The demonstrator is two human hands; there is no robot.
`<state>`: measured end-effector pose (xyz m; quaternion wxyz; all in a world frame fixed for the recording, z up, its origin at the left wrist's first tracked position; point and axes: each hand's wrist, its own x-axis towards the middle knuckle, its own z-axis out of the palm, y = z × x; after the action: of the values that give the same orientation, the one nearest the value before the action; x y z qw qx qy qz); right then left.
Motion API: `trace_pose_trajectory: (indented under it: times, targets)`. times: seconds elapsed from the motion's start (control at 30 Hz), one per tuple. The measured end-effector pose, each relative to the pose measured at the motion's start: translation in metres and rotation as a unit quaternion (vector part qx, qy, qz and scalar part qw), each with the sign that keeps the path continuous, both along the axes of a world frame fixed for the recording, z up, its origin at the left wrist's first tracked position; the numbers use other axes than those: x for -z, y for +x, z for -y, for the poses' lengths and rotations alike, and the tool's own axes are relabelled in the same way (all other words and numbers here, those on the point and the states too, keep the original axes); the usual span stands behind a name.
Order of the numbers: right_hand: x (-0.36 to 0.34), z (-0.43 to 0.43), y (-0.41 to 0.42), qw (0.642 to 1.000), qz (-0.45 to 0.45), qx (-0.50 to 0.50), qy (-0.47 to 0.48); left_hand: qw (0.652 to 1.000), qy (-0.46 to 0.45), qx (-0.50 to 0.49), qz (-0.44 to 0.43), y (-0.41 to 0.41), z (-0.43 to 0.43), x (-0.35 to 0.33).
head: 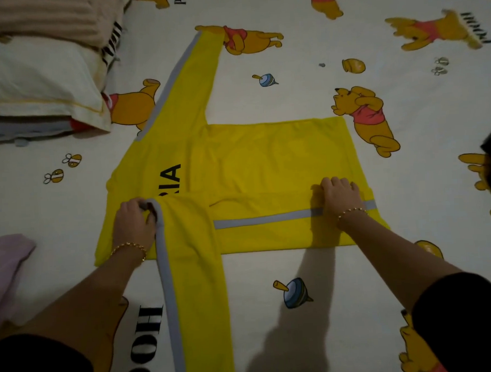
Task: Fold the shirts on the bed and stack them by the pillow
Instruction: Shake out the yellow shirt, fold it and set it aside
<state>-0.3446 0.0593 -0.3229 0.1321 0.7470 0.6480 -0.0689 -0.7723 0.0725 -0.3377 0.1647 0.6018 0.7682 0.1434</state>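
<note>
Nearest the camera, the near sleeve (198,300) of the yellow shirt (265,156) trails down from the left hand (134,221), whose fingers curl round its grey-trimmed shoulder fold. The right hand (339,194), fingers fairly straight, presses down on the side panel folded over between the two hands. The shirt lies spread on the bed (290,85), with the pillow (37,82) beyond the left hand. Its fabric looks light, thin and limp, perhaps slippery, and is best taken at seams and fold edges. No container is visible.
</note>
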Motion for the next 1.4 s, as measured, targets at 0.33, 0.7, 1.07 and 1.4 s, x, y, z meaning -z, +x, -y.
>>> trace_pose_trajectory:
  times: [0.33, 0.7, 1.07, 1.4]
  targets:
    - [-0.005, -0.001, -0.072, 0.991, -0.078, -0.089, 0.060, 0.997, 0.045, 0.029, 0.056, -0.019, -0.017, -0.013]
    - [-0.012, 0.021, -0.225, 0.904, -0.421, 0.067, -0.038, 0.970, 0.081, 0.228, 0.029, -0.003, -0.037, -0.038]
    - [-0.036, 0.006, -0.188, 0.686, -0.624, 0.348, -0.139, 0.958, -0.108, 0.260, -0.048, 0.040, -0.044, -0.025]
    - [-0.036, 0.027, -0.117, 0.557, -0.705, 0.351, -0.263, 0.983, -0.062, 0.169, 0.014, 0.055, -0.029, -0.021]
